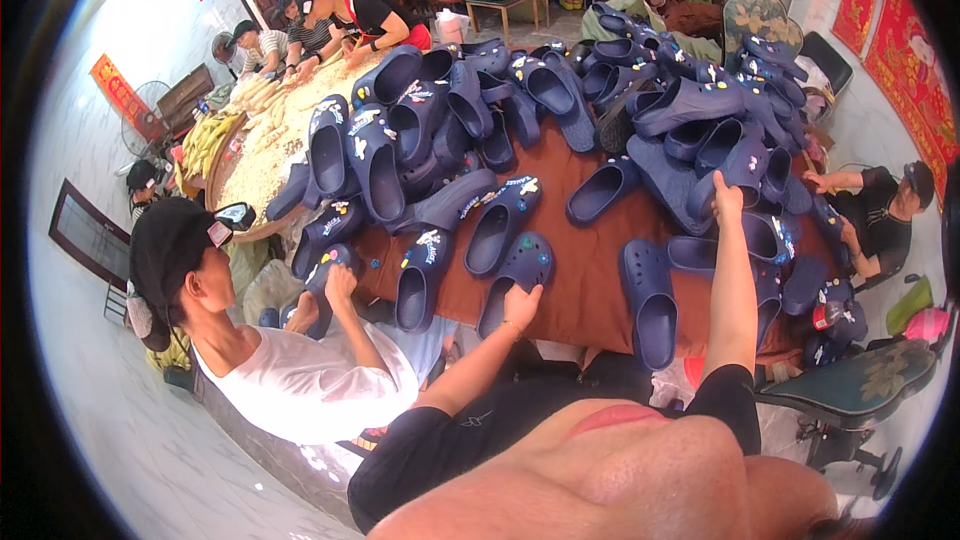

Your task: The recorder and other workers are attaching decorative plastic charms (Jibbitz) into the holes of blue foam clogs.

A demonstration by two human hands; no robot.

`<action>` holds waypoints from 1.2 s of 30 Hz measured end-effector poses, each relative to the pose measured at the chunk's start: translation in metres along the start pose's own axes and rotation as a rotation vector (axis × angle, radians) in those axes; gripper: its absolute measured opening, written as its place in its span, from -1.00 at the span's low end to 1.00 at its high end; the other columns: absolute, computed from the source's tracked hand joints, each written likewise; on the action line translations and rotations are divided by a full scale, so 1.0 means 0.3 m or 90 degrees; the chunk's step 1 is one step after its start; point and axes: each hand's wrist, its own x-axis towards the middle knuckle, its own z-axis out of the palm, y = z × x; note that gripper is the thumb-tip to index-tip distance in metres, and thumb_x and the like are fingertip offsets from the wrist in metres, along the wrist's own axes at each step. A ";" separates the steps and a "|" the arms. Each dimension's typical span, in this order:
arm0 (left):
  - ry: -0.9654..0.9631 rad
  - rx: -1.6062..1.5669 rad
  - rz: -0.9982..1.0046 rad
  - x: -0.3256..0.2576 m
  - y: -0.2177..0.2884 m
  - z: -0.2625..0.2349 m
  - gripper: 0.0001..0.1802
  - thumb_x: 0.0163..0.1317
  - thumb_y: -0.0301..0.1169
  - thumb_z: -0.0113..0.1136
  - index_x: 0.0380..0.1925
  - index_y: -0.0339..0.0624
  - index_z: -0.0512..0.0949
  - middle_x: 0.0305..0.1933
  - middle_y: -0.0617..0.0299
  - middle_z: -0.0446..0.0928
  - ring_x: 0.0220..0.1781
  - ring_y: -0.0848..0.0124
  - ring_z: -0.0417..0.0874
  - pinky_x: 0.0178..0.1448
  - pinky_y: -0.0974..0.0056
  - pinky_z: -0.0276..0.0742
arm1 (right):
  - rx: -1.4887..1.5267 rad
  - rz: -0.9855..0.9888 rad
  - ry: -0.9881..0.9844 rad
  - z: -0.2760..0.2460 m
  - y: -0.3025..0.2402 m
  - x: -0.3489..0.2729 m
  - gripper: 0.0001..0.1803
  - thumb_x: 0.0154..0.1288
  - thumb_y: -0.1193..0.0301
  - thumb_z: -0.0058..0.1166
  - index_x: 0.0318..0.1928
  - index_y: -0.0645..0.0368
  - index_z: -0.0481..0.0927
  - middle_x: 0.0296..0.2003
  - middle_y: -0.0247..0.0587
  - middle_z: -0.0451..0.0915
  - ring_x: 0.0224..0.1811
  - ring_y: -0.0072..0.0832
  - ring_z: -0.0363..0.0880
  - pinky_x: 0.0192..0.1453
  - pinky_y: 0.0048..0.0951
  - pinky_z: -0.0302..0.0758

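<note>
Near the front edge of the table, my left hand (522, 308) grips a navy clog (527, 262) with small coloured charms on its toe. My right arm stretches forward to the pile at the right, where my right hand (728, 202) is closed on the edge of another navy clog (742, 162); its fingertips are partly hidden. Between my hands a plain navy clog (650, 290) without charms lies on the brown cloth (590, 270). A clog with white charms (425, 275) lies left of my left hand, and one more decorated clog (503, 220) sits just beyond it.
Navy clogs (690, 105) are heaped across the far and right parts of the table. A co-worker in white (300, 370) handles a clog close on my left; another in black (880, 215) works at the right. Farther left, people lean over a round tray of pale kernels (265, 175). A chair (850, 385) stands at the right.
</note>
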 end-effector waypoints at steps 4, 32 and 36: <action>-0.018 -0.017 0.020 0.008 -0.007 0.019 -0.53 0.02 -0.22 0.18 -0.16 -0.39 0.45 -0.17 -0.19 0.51 -0.07 -0.02 0.52 -0.02 0.13 0.42 | 0.270 0.088 0.014 -0.026 -0.005 -0.001 -0.69 0.09 0.20 0.18 -0.42 0.16 0.42 -0.74 -0.40 0.28 -0.81 -0.61 0.18 -0.77 -0.58 0.12; -0.026 0.014 0.020 0.005 -0.063 0.035 -0.55 0.06 -0.26 0.13 -0.11 -0.36 0.43 -0.14 -0.17 0.50 -0.04 -0.02 0.50 0.00 0.14 0.40 | -0.272 -0.340 -0.367 0.282 0.302 -0.896 -0.65 -0.12 0.24 0.11 -0.57 0.35 0.43 -0.60 0.15 0.48 -0.52 -0.07 0.52 -0.38 -0.19 0.42; -0.023 -0.027 0.047 -0.014 -0.049 0.029 -0.55 0.07 -0.26 0.13 -0.09 -0.35 0.42 -0.13 -0.15 0.51 -0.03 -0.01 0.50 0.02 0.16 0.39 | -0.421 -0.387 -0.313 0.291 0.404 -0.839 -0.70 -0.08 0.28 0.01 -0.51 0.34 0.46 -0.50 0.23 0.50 -0.38 0.11 0.51 -0.25 -0.05 0.45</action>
